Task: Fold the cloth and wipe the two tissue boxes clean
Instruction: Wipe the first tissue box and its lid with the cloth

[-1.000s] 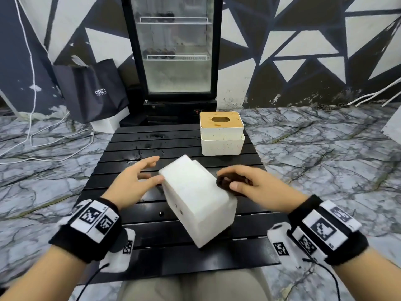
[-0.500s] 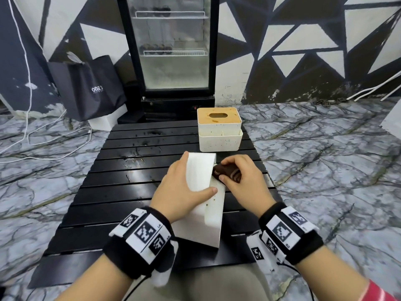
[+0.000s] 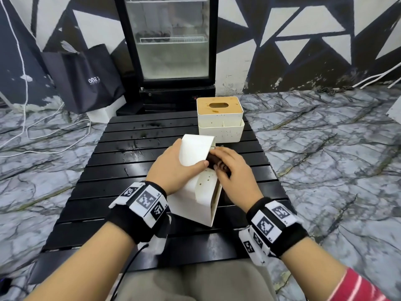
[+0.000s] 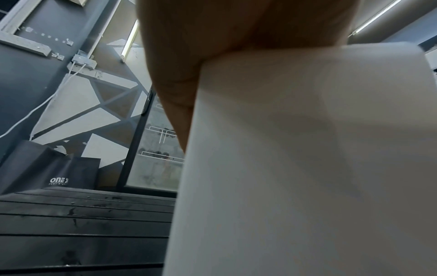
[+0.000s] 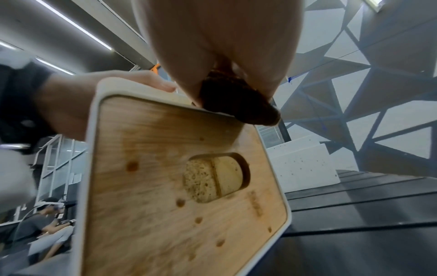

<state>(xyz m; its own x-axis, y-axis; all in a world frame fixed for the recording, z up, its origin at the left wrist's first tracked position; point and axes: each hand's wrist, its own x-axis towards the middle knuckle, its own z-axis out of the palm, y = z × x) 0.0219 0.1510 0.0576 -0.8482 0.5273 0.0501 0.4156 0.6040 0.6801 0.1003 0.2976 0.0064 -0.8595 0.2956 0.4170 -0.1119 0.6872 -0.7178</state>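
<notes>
Left hand: the left hand (image 3: 173, 170) is wrapped over the upturned side of the near box (image 3: 195, 192), thumb across the white face and the other fingers hidden round the far side (so it's properly gripping it). The left wrist view shows little but palm (image 4: 201, 46) against the white wall (image 4: 307, 168).

Right hand: the right hand (image 3: 232, 172) has its fingers curled round the cloth (image 3: 213, 162), a dark brown wad, pressed on the box's upper right edge. In the right wrist view the cloth (image 5: 236, 104) sits right on the white rim above the wooden lid.

Near box: tipped on its side on the table (image 3: 97, 192), tilted, lid facing right. The right wrist view gets the lid (image 5: 184, 186) full on: wood grain, several brown spots, an oval slot with something tan inside (tissue or sponge, can't tell). The white side also carries a few small brown specks (image 3: 206, 181).

Far box: the second box (image 3: 219, 120) stands upright near the table's far edge, wooden lid up, apart from the hands. Speckled white walls, a smear on the lid.

Table: black slats, some scuffs and wet-looking marks on the far left part.

Behind: glass-door fridge (image 3: 173, 40), a dark bag (image 3: 86, 79) left of it, a black and white triangle wall (image 3: 303, 40), marble-pattern floor (image 3: 325, 159).
</notes>
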